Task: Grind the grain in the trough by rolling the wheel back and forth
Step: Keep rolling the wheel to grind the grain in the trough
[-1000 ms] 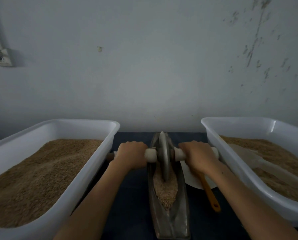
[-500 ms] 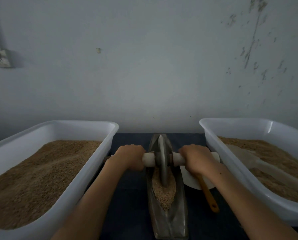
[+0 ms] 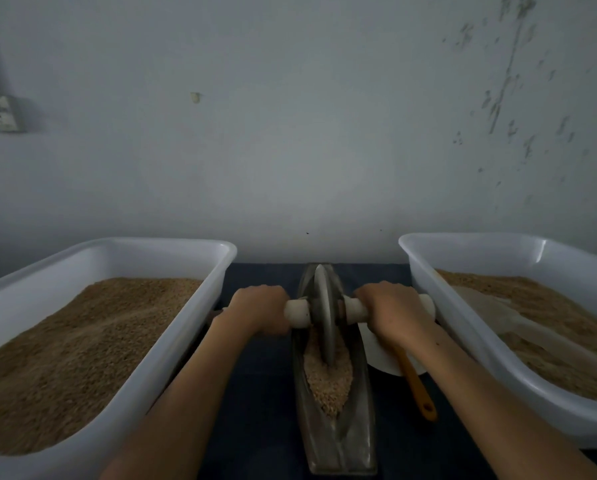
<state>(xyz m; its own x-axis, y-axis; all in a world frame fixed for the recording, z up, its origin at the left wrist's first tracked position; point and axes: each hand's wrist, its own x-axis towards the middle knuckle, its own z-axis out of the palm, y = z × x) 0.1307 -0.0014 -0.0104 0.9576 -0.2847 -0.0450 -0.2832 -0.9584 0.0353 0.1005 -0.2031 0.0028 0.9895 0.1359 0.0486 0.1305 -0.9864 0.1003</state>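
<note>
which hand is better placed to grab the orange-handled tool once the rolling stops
Right, probably. The orange-handled tool lies just below the right hand, between the trough and the right tub. The left hand grips the wheel handle across the trough.

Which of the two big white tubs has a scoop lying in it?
The right tub, beside the right hand: a pale scoop lies on its grain. The left tub holds only grain.

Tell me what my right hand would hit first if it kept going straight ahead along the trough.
Probably nothing until the wall. The right hand grips the wheel's handle, the right tub runs close beside it, and only dark cloth shows ahead. Depth is hard to judge.
</note>
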